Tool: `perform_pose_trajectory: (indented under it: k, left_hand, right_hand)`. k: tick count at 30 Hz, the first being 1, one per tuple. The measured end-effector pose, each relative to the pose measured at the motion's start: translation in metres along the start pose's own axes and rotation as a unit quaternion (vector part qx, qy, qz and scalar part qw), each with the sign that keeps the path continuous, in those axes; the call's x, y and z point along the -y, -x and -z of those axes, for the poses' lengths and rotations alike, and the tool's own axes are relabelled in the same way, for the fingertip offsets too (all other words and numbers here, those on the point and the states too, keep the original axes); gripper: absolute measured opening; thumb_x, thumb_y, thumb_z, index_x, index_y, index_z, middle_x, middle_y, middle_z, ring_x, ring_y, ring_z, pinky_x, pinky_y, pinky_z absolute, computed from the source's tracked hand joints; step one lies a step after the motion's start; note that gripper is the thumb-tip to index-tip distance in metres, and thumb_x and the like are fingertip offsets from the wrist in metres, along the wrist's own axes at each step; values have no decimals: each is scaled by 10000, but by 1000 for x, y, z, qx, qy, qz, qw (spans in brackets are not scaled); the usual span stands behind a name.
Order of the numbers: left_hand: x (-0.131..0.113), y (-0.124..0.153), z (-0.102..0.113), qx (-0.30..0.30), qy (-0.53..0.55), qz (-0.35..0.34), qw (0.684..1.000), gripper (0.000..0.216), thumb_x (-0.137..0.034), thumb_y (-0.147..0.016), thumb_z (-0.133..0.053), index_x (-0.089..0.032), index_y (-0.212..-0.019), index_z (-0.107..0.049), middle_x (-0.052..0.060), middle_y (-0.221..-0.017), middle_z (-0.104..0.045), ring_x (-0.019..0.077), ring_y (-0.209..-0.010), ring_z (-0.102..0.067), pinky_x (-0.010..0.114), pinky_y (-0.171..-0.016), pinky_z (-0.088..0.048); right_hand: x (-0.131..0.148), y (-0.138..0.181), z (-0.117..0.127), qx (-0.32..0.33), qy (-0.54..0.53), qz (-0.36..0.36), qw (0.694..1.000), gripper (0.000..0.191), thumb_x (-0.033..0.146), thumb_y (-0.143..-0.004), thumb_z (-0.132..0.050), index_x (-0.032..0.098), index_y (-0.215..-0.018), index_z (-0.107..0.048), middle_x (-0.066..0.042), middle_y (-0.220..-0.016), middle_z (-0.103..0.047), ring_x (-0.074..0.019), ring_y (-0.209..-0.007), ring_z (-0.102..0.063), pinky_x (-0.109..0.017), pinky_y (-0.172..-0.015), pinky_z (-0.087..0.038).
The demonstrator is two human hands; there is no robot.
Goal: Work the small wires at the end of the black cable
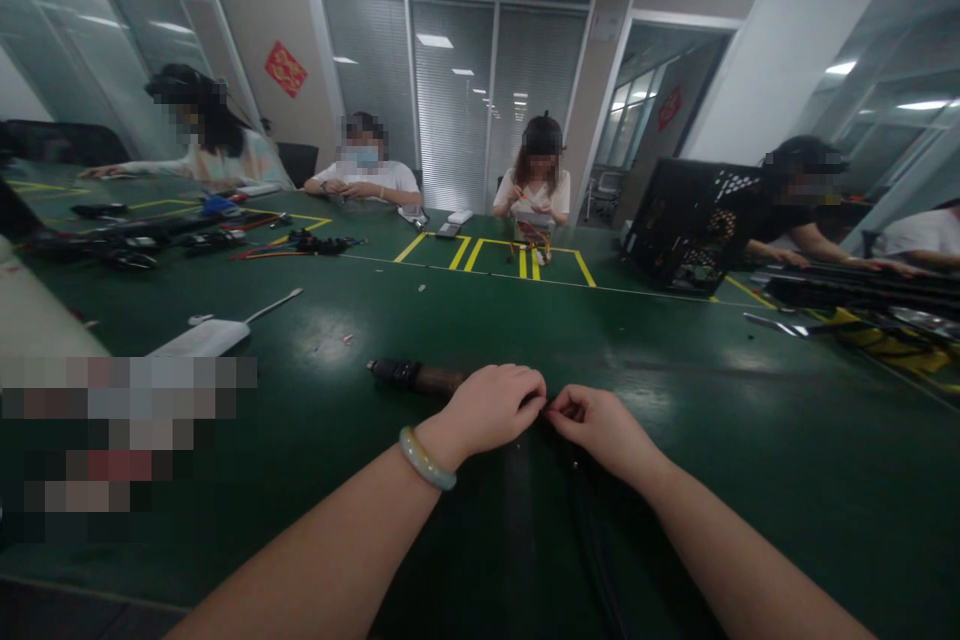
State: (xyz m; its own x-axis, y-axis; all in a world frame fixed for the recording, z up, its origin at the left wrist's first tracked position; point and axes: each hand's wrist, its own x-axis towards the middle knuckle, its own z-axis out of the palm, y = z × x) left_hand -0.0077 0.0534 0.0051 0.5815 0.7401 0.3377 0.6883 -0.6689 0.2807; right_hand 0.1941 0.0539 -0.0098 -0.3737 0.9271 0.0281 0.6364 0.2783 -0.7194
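Note:
My left hand (496,407), with a pale bangle on the wrist, is closed over a dark cable bundle (411,376) that lies on the green table (315,340); the bundle's black connector end sticks out to the left of the hand. My right hand (600,425) sits just right of it, fingers pinched on a dark part of the same cable. Black cables (589,530) run from between the hands toward me.
A white flat device with a cord (201,338) lies to the left. Several people sit around the far side with wires and parts (319,244). A black metal computer case (686,225) stands at the right, beside long dark panels (862,290).

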Motion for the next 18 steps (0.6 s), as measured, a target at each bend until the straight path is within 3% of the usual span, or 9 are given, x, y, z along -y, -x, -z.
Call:
perform_pose_trajectory:
  k: [2,4,6,8,10,13,15,18]
  left_hand:
    - [3,2,9,-39,10,10,999,183,-323,-933,-496,-226,-1063,-581,18,-1071,-638,182,-1002,-584,334,-899,-452]
    - [12,5,22,-101,-12,66,993,265,-347,-940,-481,-224,-1166,-546,45,-1180,-608,199,-1106,-550,372,-985,-415]
    - [29,10,37,-185,-72,190,962,331,-345,-942,-456,-213,-1242,-502,83,-1267,-562,242,-1196,-498,467,-1073,-323]
    - [52,18,52,-238,-130,335,902,464,-399,-918,-469,-191,-1331,-429,143,-1367,-476,319,-1275,-418,574,-1081,-256]
    - [78,31,65,-243,-160,457,841,608,-496,-888,-470,-156,-1381,-368,203,-1420,-397,398,-1328,-321,684,-1039,-213]
    - [115,60,82,-212,-184,535,797,699,-589,-860,-452,-158,-1400,-343,222,-1494,-267,447,-1362,-219,768,-978,-167]
    - [136,82,90,-203,-204,559,778,709,-614,-874,-413,-153,-1406,-330,226,-1520,-192,442,-1375,-185,744,-971,-218]
    - [156,112,100,-200,-216,598,746,754,-648,-849,-450,-103,-1365,-376,238,-1510,-204,472,-1357,-195,658,-966,-325]
  right_hand:
    - [0,0,-1,-1,2,-2,1000,155,317,-831,-588,194,-802,-678,1,-733,-690,-144,-635,-612,-223,-549,-406]
    - [0,0,0,-2,9,-7,1000,161,325,-831,-588,197,-812,-683,0,-734,-691,-146,-634,-612,-224,-545,-405]
    - [1,0,0,2,19,-16,1000,168,336,-830,-589,203,-831,-692,-2,-739,-693,-150,-638,-617,-225,-543,-408]
    - [1,0,2,6,28,-20,999,177,346,-829,-592,205,-843,-698,-5,-750,-697,-155,-651,-625,-227,-550,-414]
    - [2,-1,3,9,34,-18,999,187,356,-830,-592,204,-850,-700,-9,-763,-700,-159,-664,-630,-230,-559,-418]
    - [3,-1,4,10,33,-17,999,194,363,-827,-597,200,-844,-699,-15,-774,-703,-164,-685,-636,-234,-576,-426]
    - [3,-1,4,9,30,-19,999,189,361,-823,-601,200,-841,-699,-15,-776,-703,-165,-690,-638,-235,-580,-429]
    - [0,-2,4,10,27,-18,999,184,361,-822,-603,206,-847,-698,-9,-772,-700,-162,-684,-633,-235,-577,-427]
